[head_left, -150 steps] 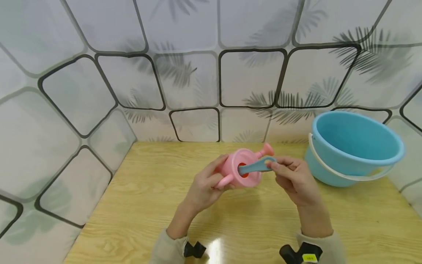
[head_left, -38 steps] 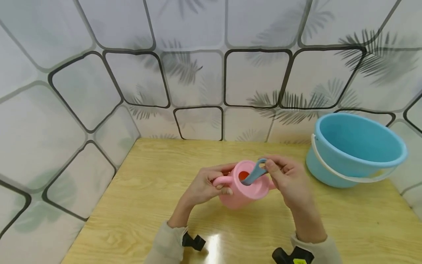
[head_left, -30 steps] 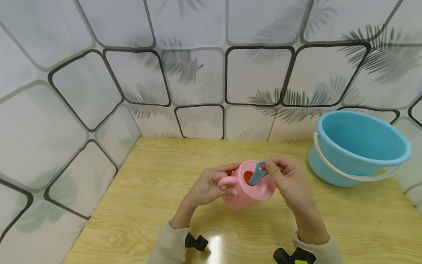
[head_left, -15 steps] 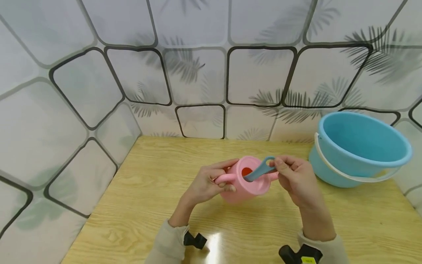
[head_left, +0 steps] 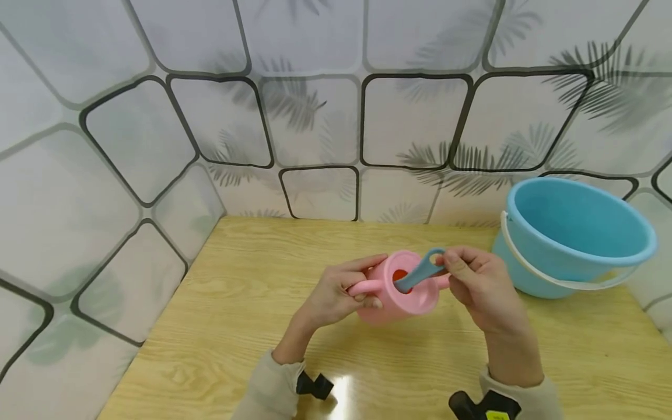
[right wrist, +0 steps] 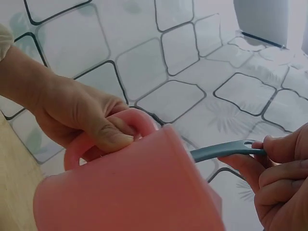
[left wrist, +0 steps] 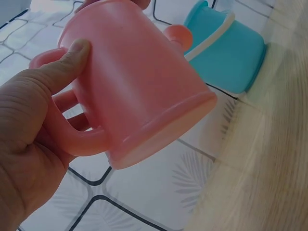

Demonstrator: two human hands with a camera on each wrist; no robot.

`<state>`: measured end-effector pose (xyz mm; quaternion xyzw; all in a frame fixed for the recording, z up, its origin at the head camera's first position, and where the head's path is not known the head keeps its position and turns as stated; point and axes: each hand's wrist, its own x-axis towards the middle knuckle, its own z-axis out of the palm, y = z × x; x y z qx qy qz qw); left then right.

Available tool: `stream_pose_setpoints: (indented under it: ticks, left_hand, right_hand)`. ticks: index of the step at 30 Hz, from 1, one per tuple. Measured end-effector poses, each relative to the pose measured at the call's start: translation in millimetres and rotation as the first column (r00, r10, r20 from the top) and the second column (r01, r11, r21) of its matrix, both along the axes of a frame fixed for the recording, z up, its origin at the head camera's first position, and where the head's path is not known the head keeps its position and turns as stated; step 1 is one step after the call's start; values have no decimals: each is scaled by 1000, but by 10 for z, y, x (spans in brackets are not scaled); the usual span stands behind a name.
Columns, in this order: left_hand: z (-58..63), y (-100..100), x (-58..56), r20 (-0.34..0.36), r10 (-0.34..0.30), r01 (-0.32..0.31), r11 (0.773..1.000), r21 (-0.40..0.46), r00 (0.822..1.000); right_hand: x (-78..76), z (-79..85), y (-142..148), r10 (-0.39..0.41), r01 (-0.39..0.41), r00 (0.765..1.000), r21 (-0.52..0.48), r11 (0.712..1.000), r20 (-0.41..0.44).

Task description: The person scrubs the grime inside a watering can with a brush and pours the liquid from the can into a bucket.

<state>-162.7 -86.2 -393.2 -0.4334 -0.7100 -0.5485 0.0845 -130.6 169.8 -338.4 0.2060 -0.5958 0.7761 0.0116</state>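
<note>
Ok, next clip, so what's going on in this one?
A person has a pink watering can tilted in the left hand, gripped at its handle side and held above the wooden table. The right hand pinches the looped end of a light-blue tool, whose other end is inside the can; what that end looks like is hidden. Something red shows in there too. Over to the right, a blue bucket stands on the table, untouched.

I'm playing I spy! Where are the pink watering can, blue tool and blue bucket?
Pink watering can [left wrist: 130, 86]: left wrist view, on its side wall.
Blue tool [head_left: 420, 272]: head view, on its shaft.
Blue bucket [head_left: 553, 266]: head view, on its outer wall.
</note>
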Motion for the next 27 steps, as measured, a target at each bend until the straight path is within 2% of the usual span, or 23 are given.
stream_pose_setpoints:
  ticks: [3, 5, 8, 12, 14, 18, 20, 25, 27]
  left_hand:
    - [-17, -1, -8, -17, -1, 0, 1000, -4, 1000]
    - [-29, -14, -12, 2, 8, -8, 1000, 13, 1000]
    - [-39, -36, -16, 11, 32, -32, 999, 22, 999]
    - [-47, -35, -30, -42, 61, -61, 998, -9, 997]
    - [-50, -30, -30, -75, 66, -68, 997, -25, 995]
    - [-43, -28, -18, -96, 63, -67, 997, -38, 993]
    - [-40, -38, -18, -101, 68, -73, 997, -40, 993]
    - [-38, -48, -25, -132, 89, -93, 995, -28, 987]
    - [-37, -40, -25, -141, 84, -88, 996, -22, 986]
  right_hand:
    - [-30, -9, -47, 21, -23, 999, 81, 996, 32]
    - [-47, -16, -66, 32, -37, 998, 103, 994, 50]
    - [-53, -29, -47, 7, -10, 998, 40, 999, 59]
    - [-51, -45, -18, -41, 43, 997, -34, 998, 66]
    - [-66, -60, -31, -27, 28, 996, -16, 999, 86]
    - [-107, -87, -62, 18, -23, 994, 52, 998, 104]
    - [-107, -91, -47, 22, -24, 995, 28, 999, 94]
    - [-85, -83, 38, 25, -17, 997, -102, 995, 76]
    - [-91, -81, 30, 42, -34, 995, -93, 995, 89]
